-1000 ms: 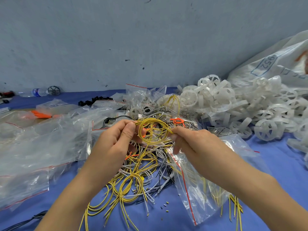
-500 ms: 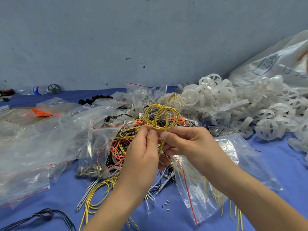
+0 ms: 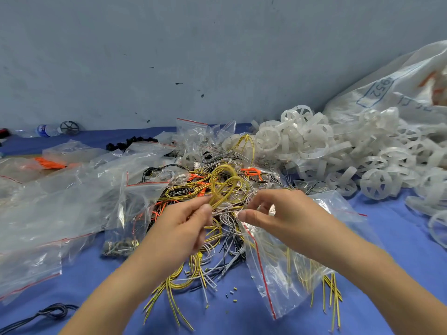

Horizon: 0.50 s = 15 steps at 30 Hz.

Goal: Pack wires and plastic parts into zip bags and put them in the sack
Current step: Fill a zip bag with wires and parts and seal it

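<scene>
Yellow wire loop (image 3: 223, 184) pinched in left hand (image 3: 183, 228), right hand (image 3: 278, 213) beside

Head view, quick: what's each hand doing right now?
Left hand: pinching the yellow wire loop.
Right hand: fingers curled above the zip bag; whether it grips anything cannot be told.

Small workshop or parts-packing bench, blue cloth-covered table (image 3: 399, 238) against a scuffed grey wall (image 3: 169, 56), heaps of white plastic wheels (image 3: 338, 151), loose wire offcuts (image 3: 217, 187), zip bags (image 3: 72, 194), printed woven sack (image 3: 391, 93)
</scene>
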Each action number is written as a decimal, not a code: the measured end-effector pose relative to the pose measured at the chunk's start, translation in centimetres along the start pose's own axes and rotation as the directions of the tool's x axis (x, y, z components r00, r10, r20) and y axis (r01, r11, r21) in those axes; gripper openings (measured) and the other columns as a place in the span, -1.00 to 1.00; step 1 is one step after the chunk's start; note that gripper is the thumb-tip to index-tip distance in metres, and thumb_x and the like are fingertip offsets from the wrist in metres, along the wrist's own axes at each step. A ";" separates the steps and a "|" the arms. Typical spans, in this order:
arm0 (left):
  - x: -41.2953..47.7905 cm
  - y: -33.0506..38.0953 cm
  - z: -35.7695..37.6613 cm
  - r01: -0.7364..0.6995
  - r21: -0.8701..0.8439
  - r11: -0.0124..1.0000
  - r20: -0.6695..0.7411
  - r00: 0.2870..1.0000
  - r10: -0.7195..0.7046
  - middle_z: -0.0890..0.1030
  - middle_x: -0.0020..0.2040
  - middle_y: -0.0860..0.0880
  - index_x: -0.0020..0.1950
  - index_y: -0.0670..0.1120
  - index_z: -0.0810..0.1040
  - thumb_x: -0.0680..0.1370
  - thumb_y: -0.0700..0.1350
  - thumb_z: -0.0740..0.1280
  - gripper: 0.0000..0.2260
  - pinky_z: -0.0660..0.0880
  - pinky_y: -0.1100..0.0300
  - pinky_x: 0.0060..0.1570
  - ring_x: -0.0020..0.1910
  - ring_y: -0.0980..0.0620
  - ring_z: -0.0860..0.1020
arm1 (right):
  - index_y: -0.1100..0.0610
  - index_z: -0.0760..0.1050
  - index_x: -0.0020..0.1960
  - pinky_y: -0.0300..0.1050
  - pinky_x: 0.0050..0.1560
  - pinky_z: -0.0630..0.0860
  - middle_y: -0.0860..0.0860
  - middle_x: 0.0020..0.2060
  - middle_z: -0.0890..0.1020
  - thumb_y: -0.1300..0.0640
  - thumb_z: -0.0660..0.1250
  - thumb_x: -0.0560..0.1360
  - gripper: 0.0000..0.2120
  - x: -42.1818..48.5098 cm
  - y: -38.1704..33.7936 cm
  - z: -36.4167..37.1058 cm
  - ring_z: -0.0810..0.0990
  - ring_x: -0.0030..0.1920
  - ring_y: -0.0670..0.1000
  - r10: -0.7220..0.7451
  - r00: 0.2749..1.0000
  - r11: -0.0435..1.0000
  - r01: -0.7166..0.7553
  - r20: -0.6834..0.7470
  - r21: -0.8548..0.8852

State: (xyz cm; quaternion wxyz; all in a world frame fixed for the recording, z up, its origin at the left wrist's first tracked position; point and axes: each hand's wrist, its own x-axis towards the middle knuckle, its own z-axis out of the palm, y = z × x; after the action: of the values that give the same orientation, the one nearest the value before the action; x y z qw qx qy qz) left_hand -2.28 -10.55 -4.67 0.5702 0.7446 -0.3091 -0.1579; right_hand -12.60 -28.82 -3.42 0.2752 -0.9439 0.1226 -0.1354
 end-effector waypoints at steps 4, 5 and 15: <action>-0.2 -1.3 -2.4 0.208 -0.022 0.978 0.041 0.978 -0.207 0.55 -0.33 -0.01 0.06 -0.08 0.59 0.62 -0.21 0.26 -0.87 0.36 0.26 -0.56 -0.51 0.10 0.39 | -0.27 0.22 0.20 -0.09 -0.23 0.40 -0.27 -0.09 0.48 -0.48 0.16 0.39 -0.51 -1.2 0.1 1.2 0.53 -0.12 -0.15 -0.020 1.000 0.983 0.022 0.011 -0.180; -0.4 -1.4 -2.7 0.237 -0.037 0.971 0.078 0.969 -0.234 0.55 -0.31 -0.03 0.06 -0.13 0.60 0.62 -0.21 0.27 -0.88 0.35 0.26 -0.56 -0.51 0.09 0.38 | -0.26 0.14 0.29 -0.07 -0.19 0.40 -0.25 0.03 0.46 -0.46 0.16 0.41 -0.45 -1.5 0.0 1.9 0.57 -0.03 -0.06 -0.035 0.999 0.972 0.042 0.034 -0.231; -1.4 -1.5 -1.8 0.373 0.002 0.928 0.280 0.890 -0.359 0.55 -0.31 -0.05 0.02 -0.18 0.63 0.59 -0.21 0.31 -0.88 0.36 0.24 -0.55 -0.51 0.09 0.39 | -0.10 0.36 0.16 -0.17 -0.23 0.37 -0.18 -0.30 0.45 -0.01 0.17 0.56 -0.82 -0.5 0.9 3.3 0.48 -0.18 -0.11 -0.013 0.996 0.998 0.007 -0.091 -0.058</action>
State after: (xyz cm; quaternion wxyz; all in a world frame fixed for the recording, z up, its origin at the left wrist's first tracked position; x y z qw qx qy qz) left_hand -1.86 -8.09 -5.77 0.5009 0.7450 -0.2353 -0.3725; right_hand -12.12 -27.80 -6.63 0.2412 -0.9449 0.1341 -0.1763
